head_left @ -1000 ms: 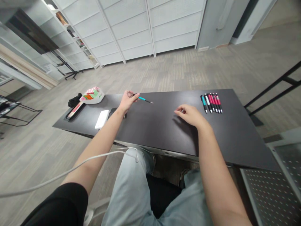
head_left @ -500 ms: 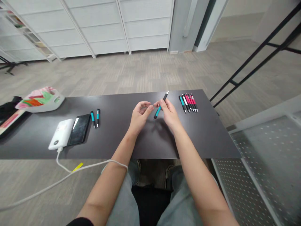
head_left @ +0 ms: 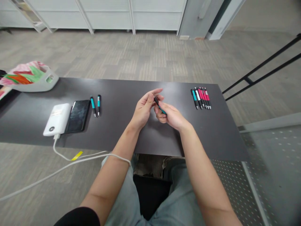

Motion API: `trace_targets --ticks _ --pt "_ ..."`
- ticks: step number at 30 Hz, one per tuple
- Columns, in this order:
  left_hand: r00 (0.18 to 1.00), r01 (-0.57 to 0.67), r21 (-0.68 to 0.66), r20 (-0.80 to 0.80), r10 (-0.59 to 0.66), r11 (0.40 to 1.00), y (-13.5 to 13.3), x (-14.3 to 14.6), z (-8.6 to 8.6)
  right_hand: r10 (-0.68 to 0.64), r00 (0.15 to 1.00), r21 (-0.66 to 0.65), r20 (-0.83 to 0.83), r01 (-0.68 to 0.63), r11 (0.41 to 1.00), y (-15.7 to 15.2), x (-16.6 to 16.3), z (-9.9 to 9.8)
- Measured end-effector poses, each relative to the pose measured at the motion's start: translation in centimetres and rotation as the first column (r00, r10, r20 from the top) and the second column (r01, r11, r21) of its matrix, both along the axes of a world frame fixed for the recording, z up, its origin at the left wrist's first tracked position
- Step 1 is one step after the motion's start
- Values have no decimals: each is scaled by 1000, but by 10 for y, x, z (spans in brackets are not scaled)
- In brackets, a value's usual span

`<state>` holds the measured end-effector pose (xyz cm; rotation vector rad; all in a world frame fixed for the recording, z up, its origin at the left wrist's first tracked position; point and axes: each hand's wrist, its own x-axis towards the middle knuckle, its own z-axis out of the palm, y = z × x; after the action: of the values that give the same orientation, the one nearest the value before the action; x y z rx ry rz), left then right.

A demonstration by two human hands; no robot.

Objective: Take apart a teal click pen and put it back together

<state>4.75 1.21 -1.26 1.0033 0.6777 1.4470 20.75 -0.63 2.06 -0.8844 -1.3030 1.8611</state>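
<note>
Pen [head_left: 161,109] turned; in right hand [head_left: 172,115]; black end at left hand [head_left: 142,109]

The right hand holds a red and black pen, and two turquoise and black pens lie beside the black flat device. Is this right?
Not entirely: the pen in the right hand is turquoise and black, not red and black, as the head view shows. The two turquoise and black pens do lie beside the black flat device.

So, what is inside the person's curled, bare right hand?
A slim turquoise and black pen lies in the right hand, its black end near the left hand. The palm and part of the pen are covered, not visible.
</note>
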Motion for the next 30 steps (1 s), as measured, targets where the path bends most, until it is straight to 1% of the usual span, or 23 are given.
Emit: trace_targets --ticks 2,4,5,7,8,10,11,13,16,18,21,23,24,26,28,30 --pt "1000 -21 -70 -4 21 997 -2 4 3 -18 997 54 71 15 998 1 1 -6" --pt "998 -65 -116 5 66 991 -4 9 4 -95 981 206 168 59 977 4 2 -13" --pt "996 -89 -127 9 90 988 -5 11 5 -152 963 306 222 80 949 5 3 -16" --pt "992 -121 -135 11 124 983 -6 15 5 -279 909 492 310 98 865 7 4 -20" --pt "991 -131 -139 13 134 982 -6 16 4 -333 881 559 336 98 823 7 5 -20" --pt "989 -145 -156 17 150 977 -6 17 4 -411 843 645 346 105 757 6 5 -20" --pt "987 -154 -166 15 158 974 -5 17 4 -438 833 669 338 114 734 5 6 -20" --pt "984 -177 -174 -2 179 969 -6 16 5 -469 815 685 340 126 717 2 6 -19" --pt "978 -206 -152 -32 204 967 -7 14 4 -478 790 661 385 125 740 -3 8 -18" --pt "978 -210 -133 -33 208 969 -9 12 3 -469 794 659 387 118 743 -5 11 -17" --pt "979 -204 -102 -27 203 974 -13 7 -2 -480 805 696 349 120 708 -6 15 -18" --pt "976 -216 -104 -62 210 971 -15 2 -5 -495 800 712 339 125 691 -8 17 -19" --pt "972 -229 -114 -86 220 967 -15 0 -7 -497 796 709 345 127 694 -9 17 -19" --pt "965 -252 -135 -116 237 958 -16 -3 -10 -495 788 683 367 132 718 -13 18 -21" --pt "965 -255 -142 -108 241 956 -15 -3 -13 -493 780 659 384 142 739 -17 17 -24" --pt "966 -250 -148 -97 238 957 -15 -2 -14 -504 775 665 383 148 732 -19 17 -26"
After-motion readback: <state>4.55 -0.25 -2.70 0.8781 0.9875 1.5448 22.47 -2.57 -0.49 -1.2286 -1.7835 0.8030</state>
